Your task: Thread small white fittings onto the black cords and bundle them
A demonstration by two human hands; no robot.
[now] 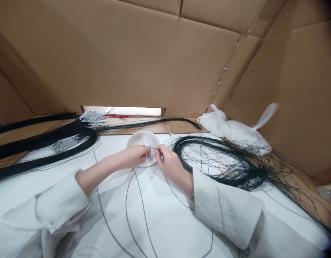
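Over a white bowl [140, 139], my two hands meet with their fingertips almost touching. My left hand [140, 156] is closed in a pinch, and a thin dark cord [144, 206] hangs from beneath it in loops toward me. The fingers of my right hand [169, 161] pinch a short dark end of cord between thumb and forefinger. A small pale bit shows between the two hands, too small to name. What lies inside the bowl is mostly hidden by my hands.
Bundles of dark cord [33, 141] with white beaded-looking clusters [93, 119] lie at left. A tangled coil of dark cord [235, 175] spreads at right. Knotted white plastic bags [235, 132] sit behind it. A cardboard wall [127, 61] with a slot encloses the white table [178, 229].
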